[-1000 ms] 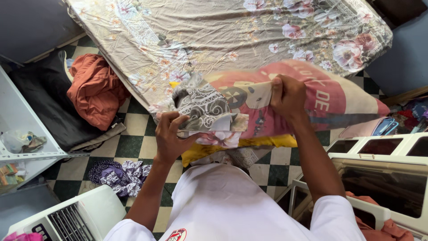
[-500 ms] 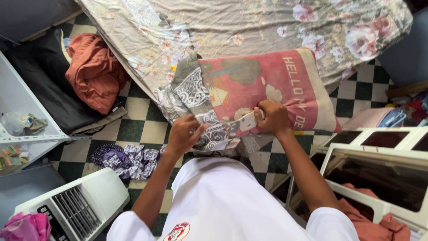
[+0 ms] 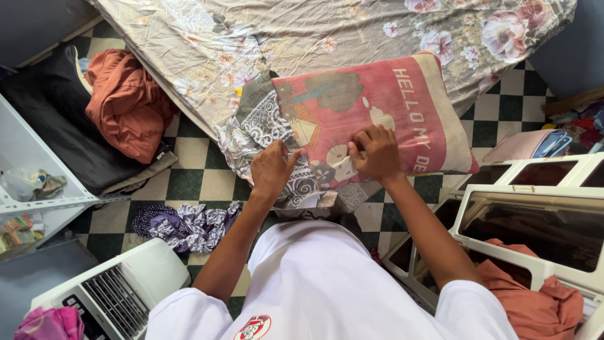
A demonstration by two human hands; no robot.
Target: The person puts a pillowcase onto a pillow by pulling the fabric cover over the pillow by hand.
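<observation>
- Fingers of my right hand [image 3: 375, 153] are curled tight, pinching the soft pink pillowcase [image 3: 377, 113] near its lower edge.
- Fingers of my left hand [image 3: 272, 170] grip the grey swirly cloth [image 3: 267, 123] bunched at the pillow's open end.
- I see the puffy, rectangle-shaped pillow lying half on the bed [image 3: 302, 38], on its wrinkly flowered sheet, with its near end over the checkered floor [image 3: 189, 182].
- A crumpled orange cloth [image 3: 129, 107] sits well apart on the left.

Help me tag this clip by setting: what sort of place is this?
Probably a lived-in bedroom: a mattress under a floral sheet lies on the checkered floor, a pink pillow rests on it, and rust-coloured clothes are heaped beside.
</observation>
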